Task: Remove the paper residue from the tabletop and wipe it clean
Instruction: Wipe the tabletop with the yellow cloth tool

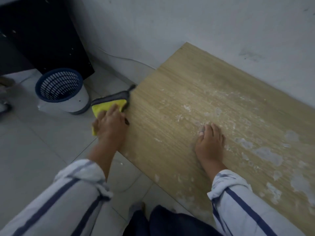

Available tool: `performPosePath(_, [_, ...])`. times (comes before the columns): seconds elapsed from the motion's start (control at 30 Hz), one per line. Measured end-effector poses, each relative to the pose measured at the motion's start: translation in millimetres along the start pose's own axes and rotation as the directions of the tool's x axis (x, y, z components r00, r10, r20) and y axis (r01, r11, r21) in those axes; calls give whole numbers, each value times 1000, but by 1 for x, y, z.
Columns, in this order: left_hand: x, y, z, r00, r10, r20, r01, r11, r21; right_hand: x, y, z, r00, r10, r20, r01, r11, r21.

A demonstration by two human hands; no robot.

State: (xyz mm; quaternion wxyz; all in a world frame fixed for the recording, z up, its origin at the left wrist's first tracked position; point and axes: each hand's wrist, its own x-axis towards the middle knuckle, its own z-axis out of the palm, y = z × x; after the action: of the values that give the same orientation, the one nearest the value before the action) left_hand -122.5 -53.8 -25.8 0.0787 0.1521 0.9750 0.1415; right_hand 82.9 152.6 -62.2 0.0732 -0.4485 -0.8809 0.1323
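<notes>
White paper residue (265,154) is smeared in flecks and patches over the wooden bench (170,92), thickest toward its right side and thinning to bare wood at the left edge. The right hand (208,143) lies palm down on the bench just left of the heaviest patches, its fingers (215,129) stretched flat and close together, holding nothing; whether the fingertips are scraping at a fleck I cannot tell. At the bench's left edge the left hand (110,126) presses a yellow cloth (104,107) with a grey border, fingers spread over it rather than closed round it, and the cloth hangs partly off the edge. Both sleeves are pale with dark blue stripes and rolled up. Left of the bench, on the tiled floor (34,150), stands a blue mesh bin (59,86) with a white liner bag, just beyond the cloth. Behind the bin, further left of the bench, is a dark cabinet (39,31). A grey wall (187,23) runs along the far edge of the bench, and a thin cable trails along its foot.
</notes>
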Motion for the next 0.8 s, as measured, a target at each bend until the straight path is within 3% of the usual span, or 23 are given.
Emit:
performPosePath(0.07, [13, 13, -6, 992, 19, -126, -29, 996, -79, 1, -1, 1, 1000, 12, 4, -12, 1000, -5])
performPosePath(0.1, [8, 28, -7, 989, 83, -124, -95, 992, -87, 2, -2, 1, 1000, 19, 8, -19, 1000, -8])
performPosePath(0.17, [-20, 60, 2, 959, 283, -11, -283, 955, -92, 2, -5, 1, 1000, 28, 2, -28, 1000, -12])
performPosePath(0.23, [-62, 76, 18, 863, 478, 167, -466, 879, -105, 3, -5, 0, 1000, 26, -9, -26, 1000, -2])
performPosePath(0.3, [-87, 65, 27, 785, 542, 301, -552, 832, -59, 4, -3, 1, 1000, 22, -17, -22, 1000, 1])
performPosePath(0.37, [-72, 42, 26, 811, 487, 325, -506, 862, -30, 4, -3, 1, 999, 27, -27, -27, 1000, -13])
performPosePath(0.43, [-37, 21, 19, 898, 351, 264, -363, 932, -1, 3, -4, 1, 999, 32, -39, -33, 999, -20])
performPosePath(0.53, [10, 4, 5, 994, 105, 8, -104, 991, -79, 3, -4, 0, 998, 35, -50, -36, 999, -22])
performPosePath(0.6, [18, 21, 5, 990, 88, -108, -105, 980, -169, 3, -5, 0, 998, 40, -39, -41, 999, -14])
performPosePath(0.63, [9, 39, 7, 982, 152, -114, -170, 970, -174, 3, -4, 1, 999, 42, -32, -42, 999, -13])
performPosePath(0.67, [-5, 56, 13, 952, 290, -101, -302, 946, -122, 3, -4, 2, 999, 40, -28, -40, 999, -13])
performPosePath(0.7, [-24, 71, 22, 879, 472, -74, -476, 877, -59, 3, -2, 2, 999, 29, -27, -29, 1000, -6])
performPosePath(0.77, [-64, 84, 43, 648, 757, 85, -757, 653, -39, 5, 0, 0, 999, 33, -7, -32, 998, 58])
performPosePath(0.8, [-76, 82, 50, 559, 809, 183, -813, 578, -68, 5, 0, -2, 998, 54, 11, -55, 994, 94])
